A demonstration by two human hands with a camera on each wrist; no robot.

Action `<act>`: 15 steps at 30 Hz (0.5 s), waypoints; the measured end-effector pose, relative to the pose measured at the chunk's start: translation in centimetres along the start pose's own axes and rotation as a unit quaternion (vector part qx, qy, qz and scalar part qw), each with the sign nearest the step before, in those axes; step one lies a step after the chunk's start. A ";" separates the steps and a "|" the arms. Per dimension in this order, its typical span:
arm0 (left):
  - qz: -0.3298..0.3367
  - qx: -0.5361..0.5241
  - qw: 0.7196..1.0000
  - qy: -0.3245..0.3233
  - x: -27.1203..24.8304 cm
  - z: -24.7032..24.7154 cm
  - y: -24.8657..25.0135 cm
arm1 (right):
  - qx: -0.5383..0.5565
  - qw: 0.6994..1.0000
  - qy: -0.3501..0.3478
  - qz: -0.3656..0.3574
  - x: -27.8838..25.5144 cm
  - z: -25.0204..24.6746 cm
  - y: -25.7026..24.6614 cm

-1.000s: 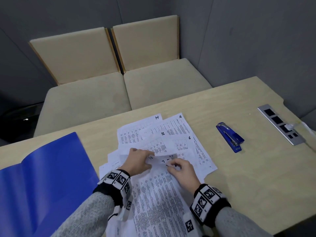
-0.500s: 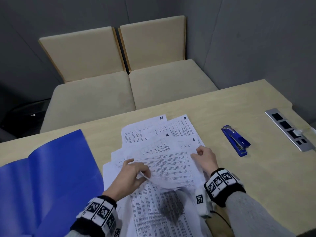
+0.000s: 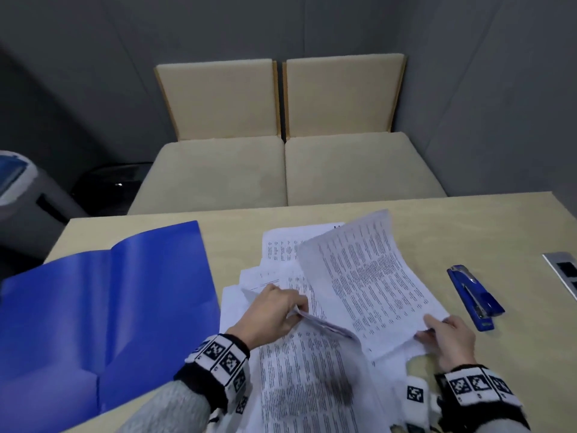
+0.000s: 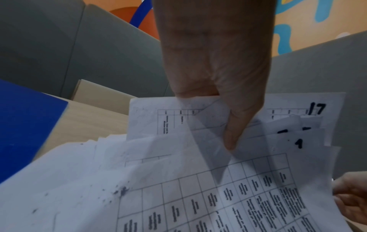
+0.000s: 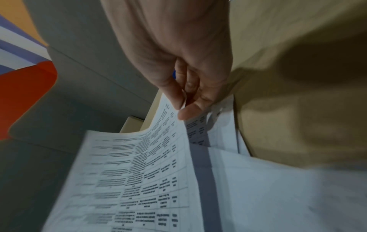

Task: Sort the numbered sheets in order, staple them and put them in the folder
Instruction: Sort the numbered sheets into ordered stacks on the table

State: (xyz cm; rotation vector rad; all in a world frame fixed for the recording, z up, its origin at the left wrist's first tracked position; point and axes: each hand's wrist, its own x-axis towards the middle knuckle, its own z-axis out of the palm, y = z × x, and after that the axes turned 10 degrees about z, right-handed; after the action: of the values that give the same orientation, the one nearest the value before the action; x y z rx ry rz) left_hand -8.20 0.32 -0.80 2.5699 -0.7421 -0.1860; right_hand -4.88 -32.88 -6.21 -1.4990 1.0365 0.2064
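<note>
- The numbered sheets (image 3: 312, 270) lie fanned in a loose, overlapping heap on the table (image 3: 406, 223), probably so that the handwritten numbers in their corners can be read; in the left wrist view a 17 and part of a 1 show, the other numbers being hidden or blurred.
- The right hand (image 3: 449, 339) pinches the near corner of a lifted sheet (image 3: 368, 276) between thumb and fingers, closed on the paper, and the sheet curls up off the heap, which I judge is a way to peel it clear and see what lies under it.
- The left hand (image 3: 274, 314) grips a few sheets at their edge, thumb on top and fingers curled beneath, seemingly to keep apart those already picked out (which numbers it has, I cannot tell).
- Both forearms come in low from the near edge, wrists just above the paper, the right palm turned partly inward.
- The blue folder (image 3: 109, 307) lies open flat to the left of the heap, ready to take the set.
- The blue stapler (image 3: 474, 298) lies apart on the right, just beyond the right hand, untouched; sorting seems far from done.
</note>
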 end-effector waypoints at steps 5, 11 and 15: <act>-0.008 0.001 1.000 -0.006 0.1 0.2 0.0 | 0.007 1.000 -0.026 0.013 -0.5 0.5 0.8; -0.020 0.010 1.000 -0.014 0.9 0.2 -0.1 | -0.065 0.995 -0.078 0.022 -0.8 1.1 2.0; -0.012 0.009 1.000 -0.027 1.4 0.1 -0.3 | -0.104 0.987 -0.119 0.033 -1.1 0.9 2.3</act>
State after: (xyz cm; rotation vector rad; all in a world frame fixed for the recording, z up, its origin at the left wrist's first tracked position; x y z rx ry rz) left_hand -6.91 -0.17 -1.02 2.6005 -0.7357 -0.2576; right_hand -6.73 -31.27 -7.39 -1.5836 0.8936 0.5421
